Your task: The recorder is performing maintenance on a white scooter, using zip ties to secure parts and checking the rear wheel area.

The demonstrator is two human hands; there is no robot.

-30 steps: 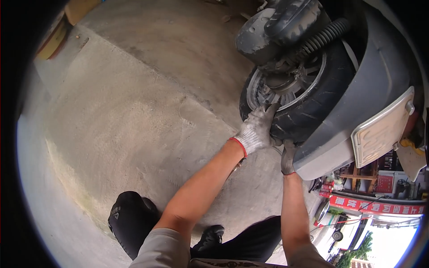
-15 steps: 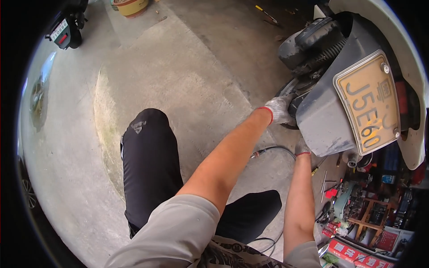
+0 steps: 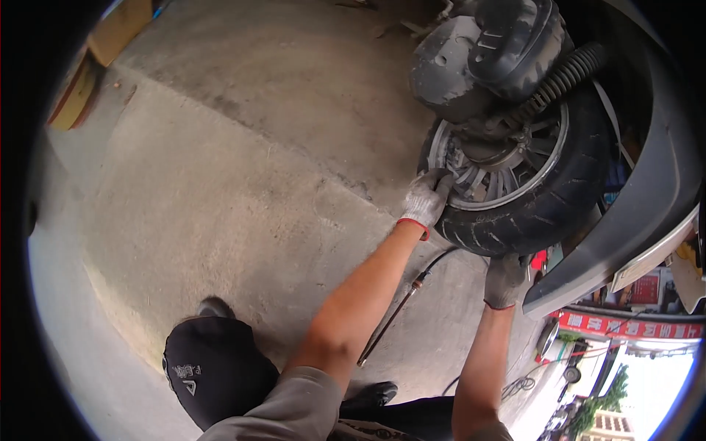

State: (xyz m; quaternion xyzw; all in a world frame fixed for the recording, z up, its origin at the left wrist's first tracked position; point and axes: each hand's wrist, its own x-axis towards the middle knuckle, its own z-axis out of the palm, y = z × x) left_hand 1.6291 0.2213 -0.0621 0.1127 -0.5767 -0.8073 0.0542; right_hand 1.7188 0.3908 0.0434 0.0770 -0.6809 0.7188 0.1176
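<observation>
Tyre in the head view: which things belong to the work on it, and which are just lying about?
In the job:
- tyre and spoked rim
- left hand, at the tyre's side near the rim
- right hand, at its lower edge

Apparently lying about:
- rod-ended hose, untouched, possibly for this job
- yellow-and-red tub
- tan boxy thing

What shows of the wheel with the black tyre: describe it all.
The wheel has a black, rubbery-looking tyre with grooved tread, a silver, metallic rim and dusty spokes around a hub. It appears aslant in view, its top partly hidden by a scuffed dark housing and a ribbed tube, with the grey fender to its right. The gloved left hand touches its left side; the gloved right hand is at its lower edge.
</observation>
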